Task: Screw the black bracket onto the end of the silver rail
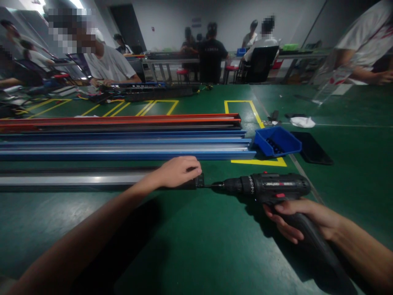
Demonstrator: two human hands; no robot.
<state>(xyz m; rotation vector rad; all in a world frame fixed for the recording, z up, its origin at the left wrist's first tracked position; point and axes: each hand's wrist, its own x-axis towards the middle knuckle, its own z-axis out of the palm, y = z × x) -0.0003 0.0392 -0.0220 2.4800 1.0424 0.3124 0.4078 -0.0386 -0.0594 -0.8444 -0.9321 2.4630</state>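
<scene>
My right hand point(296, 219) is wrapped round the handle of a black cordless drill point(276, 184) with a red button on its side. The drill lies level, and its bit points left, with the tip at the end of a long black rail point(92, 179). A silvery strip runs along that rail's length. Over the rail's right end my left hand point(179, 171) is closed, its fingers curled on a small black end piece point(200, 180). Whether the bit sits in a screw is too small to tell.
Blue rails point(129, 155) and an orange rail point(123, 119) lie parallel behind. Right of them are a blue bin point(278, 141) with small dark parts and a dark phone-like slab point(313, 147). Farther back are a crumpled white tissue point(302, 122), a clear bottle point(330, 88) and seated people.
</scene>
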